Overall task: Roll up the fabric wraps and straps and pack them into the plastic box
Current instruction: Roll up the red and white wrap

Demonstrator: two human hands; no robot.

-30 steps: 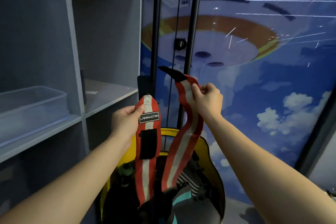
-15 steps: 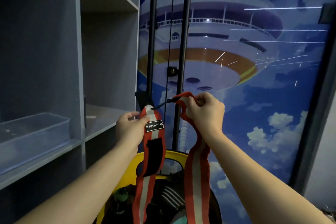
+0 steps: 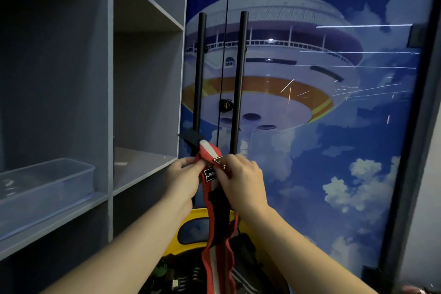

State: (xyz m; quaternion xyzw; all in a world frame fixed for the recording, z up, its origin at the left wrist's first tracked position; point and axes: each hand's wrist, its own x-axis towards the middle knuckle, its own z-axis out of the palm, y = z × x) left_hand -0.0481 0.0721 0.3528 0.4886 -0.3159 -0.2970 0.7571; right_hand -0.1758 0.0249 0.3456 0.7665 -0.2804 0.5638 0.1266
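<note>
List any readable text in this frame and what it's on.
"LAR": start of a black label on the red-and-white fabric wrap; the right hand hides the rest.
A second black label by the fingertips: unreadable.
Nothing legible on the door mural or the plastic box.

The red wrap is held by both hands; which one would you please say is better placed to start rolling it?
Probably the right hand: it pinches the red wrap at its folded top end.
</note>
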